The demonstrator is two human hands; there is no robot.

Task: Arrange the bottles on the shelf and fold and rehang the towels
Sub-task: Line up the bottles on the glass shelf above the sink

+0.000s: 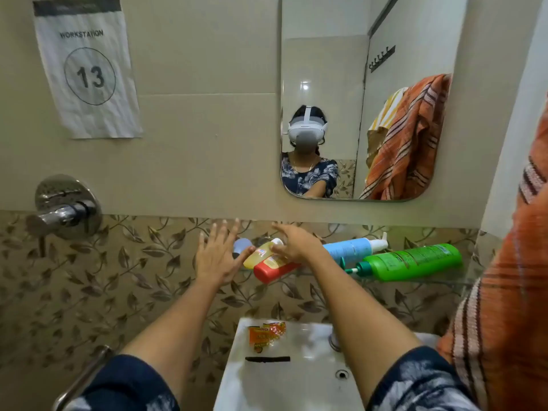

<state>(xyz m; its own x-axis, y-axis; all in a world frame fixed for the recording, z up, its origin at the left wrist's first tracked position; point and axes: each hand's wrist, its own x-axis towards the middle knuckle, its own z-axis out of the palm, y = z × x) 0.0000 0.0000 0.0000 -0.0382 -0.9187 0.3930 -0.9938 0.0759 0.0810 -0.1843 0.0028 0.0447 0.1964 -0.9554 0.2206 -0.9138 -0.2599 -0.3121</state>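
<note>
Several bottles lie on their sides on a glass shelf under the mirror: a yellow bottle, a red one, a blue one with a white cap and a large green pump bottle. My right hand reaches over the yellow and red bottles, fingers touching the yellow bottle's neck. My left hand is spread flat just left of the yellow bottle, thumb near its base. A small blue object shows behind the left hand. An orange striped towel hangs at the right edge.
A white washbasin sits below, with an orange sachet on its rim and a tap base. A chrome wall valve is at left, a metal bar at bottom left. The mirror reflects towels on a door.
</note>
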